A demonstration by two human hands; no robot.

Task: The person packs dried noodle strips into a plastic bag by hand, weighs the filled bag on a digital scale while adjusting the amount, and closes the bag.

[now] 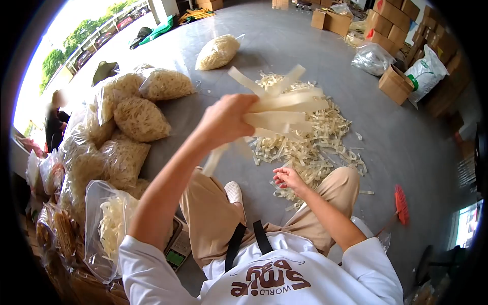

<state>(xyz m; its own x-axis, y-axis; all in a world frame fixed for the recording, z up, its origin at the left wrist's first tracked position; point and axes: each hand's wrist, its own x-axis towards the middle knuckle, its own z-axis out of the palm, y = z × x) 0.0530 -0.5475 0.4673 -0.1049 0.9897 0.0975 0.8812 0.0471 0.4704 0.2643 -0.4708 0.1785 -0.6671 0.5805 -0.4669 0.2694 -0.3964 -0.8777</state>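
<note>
My left hand [229, 119] is raised in front of me, closed round a bunch of pale, flat strips [290, 101] that fan out to the right, blurred by motion. Under them a loose pile of similar cream strips [325, 132] lies on the grey floor. Lower down, my right hand [288, 179] hovers at the near edge of the pile beside my knee, its fingers curled; whether anything small is between them cannot be made out.
Filled clear bags [141, 119] are heaped at the left, and an open bag [109, 223] stands near a scale [178, 249]. One bag [218, 52] lies beyond. Cardboard boxes [396, 84] stand back right; a red brush head [401, 205] is at right. A person [55, 122] is far left.
</note>
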